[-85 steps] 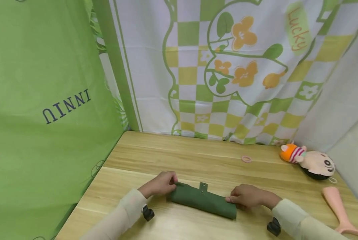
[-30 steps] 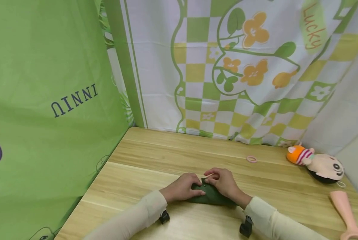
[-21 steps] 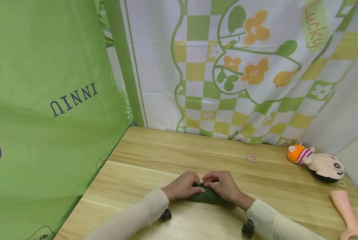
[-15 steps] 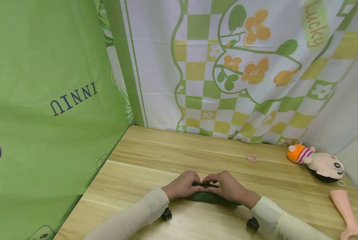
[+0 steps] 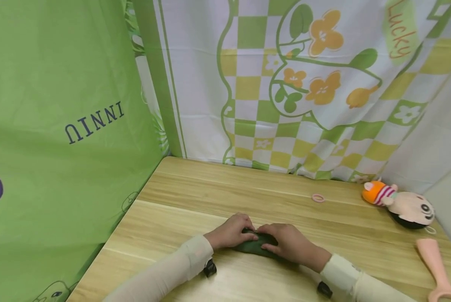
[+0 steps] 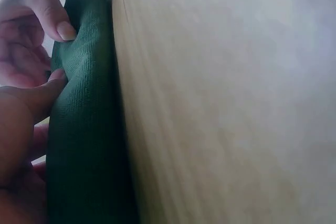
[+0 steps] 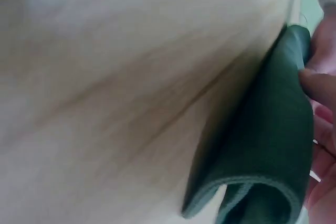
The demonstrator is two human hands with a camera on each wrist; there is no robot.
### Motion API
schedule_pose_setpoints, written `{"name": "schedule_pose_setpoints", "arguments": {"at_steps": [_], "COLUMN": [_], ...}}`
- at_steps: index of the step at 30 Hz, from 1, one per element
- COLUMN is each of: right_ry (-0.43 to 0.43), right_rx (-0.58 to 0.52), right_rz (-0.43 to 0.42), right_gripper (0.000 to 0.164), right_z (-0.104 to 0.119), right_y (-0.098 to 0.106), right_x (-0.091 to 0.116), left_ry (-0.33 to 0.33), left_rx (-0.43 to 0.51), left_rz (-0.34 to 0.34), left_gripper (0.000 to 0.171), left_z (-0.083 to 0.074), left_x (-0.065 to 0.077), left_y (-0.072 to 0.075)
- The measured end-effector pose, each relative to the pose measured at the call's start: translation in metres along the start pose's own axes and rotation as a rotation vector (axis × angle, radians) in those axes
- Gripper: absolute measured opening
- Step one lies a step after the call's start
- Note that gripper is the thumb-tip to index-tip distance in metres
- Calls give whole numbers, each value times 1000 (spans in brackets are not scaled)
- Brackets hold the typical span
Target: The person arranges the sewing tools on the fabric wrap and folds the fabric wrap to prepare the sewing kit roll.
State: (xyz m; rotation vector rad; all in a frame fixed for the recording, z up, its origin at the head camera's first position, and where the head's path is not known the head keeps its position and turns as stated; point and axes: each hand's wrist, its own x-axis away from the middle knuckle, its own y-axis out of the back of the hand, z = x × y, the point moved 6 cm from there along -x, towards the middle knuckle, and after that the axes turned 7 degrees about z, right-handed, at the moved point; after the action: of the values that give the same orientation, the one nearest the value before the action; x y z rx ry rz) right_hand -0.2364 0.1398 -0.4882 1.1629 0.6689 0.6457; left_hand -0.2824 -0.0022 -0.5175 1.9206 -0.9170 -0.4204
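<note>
A dark green rolled-up pouch (image 5: 253,247) lies across the table in front of the person. The left hand (image 5: 230,231) grips its middle, thumb on the near face and fingers over the far side. Close beside it, the right hand (image 5: 291,244) holds the roll, its thumb pressing the near face. The left wrist view shows both thumbs denting the fabric of the pouch (image 6: 86,124). An open, layered end of the pouch (image 7: 262,129) faces the right wrist camera. The snap strap is hidden by the hands.
A pink ring (image 5: 318,198) lies farther back on the wooden table (image 5: 195,188). A plush doll (image 5: 402,205) and a pink forked item (image 5: 434,264) are at the right. A green cloth (image 5: 59,126) hangs left and a patterned curtain (image 5: 255,88) behind.
Both hands have come from the pouch's ends to its middle. The strap that stood up is now covered. In the last half second the right hand has shifted slightly right, its thumb apart from the left.
</note>
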Motion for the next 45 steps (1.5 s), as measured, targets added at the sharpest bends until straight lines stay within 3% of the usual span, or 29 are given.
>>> {"name": "schedule_pose_setpoints", "arguments": {"at_steps": [7,13,17,27,36,42,45], "right_ry": [162,70,83,276,322,367,376], "right_rx": [159,60,66,409,489,533,527], "right_rz": [-100,-93,-86,-158,-114,-6,-31], "right_gripper": [44,43,50,47,35,28,28], "right_z": [18,8,7,35,42,43,42], "right_y": [-2,-6,-6,-13,-15,-11,-8], "right_x": [-2,-3,-1,-1,0,-7,-10], "left_ry": [20,5,-7,8,-14,-23,-23], "left_rx": [-29,-21,-32,-80,-141,-163,-172], "left_rz": [-12,-24,-35,-39,-44,-41,-41], "left_gripper": [22,22,22,18,17,17,17], "left_z": [0,2,2,2,-4,-6,-5], "left_x": [1,1,1,3,5,3,2], "left_y": [-2,-6,-5,-4,-8,-5,-2]}}
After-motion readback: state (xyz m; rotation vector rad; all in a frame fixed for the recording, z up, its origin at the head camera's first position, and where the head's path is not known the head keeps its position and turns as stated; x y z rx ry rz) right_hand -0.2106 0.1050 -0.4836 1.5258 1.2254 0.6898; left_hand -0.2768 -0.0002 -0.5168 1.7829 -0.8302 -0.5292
